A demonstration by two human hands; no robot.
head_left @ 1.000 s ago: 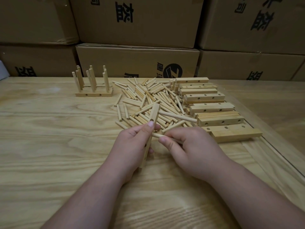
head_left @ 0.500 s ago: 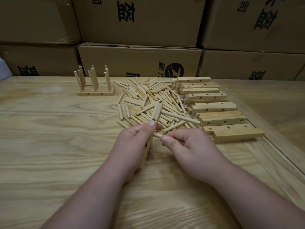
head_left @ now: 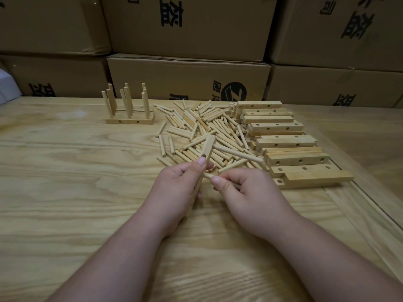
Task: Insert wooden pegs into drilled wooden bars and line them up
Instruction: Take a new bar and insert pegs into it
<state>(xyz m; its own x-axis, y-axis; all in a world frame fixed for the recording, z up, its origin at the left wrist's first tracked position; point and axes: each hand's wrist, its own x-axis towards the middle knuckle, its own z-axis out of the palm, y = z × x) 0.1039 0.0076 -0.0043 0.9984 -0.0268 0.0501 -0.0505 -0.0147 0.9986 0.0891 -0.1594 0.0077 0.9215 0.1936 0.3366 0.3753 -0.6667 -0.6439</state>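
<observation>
Two bare hands meet near the middle of the grainy wooden bench (head_left: 65, 171): the left hand (head_left: 174, 192) has its fingers closed around a square drilled bar (head_left: 207, 149) tilted upright, and the right hand (head_left: 246, 192) pinches a smooth round peg (head_left: 208, 175) whose tip touches the bar. Behind them lie a loose heap of pegs (head_left: 207, 127), a stack of drilled bars (head_left: 283, 138) toward the right edge, and finished bars (head_left: 128, 120) with about nine upright pegs near the far edge, before cardboard boxes (head_left: 187, 79).

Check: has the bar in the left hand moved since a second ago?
No. The bar sits in the left hand, top end over the same spot of the peg pile.
</observation>
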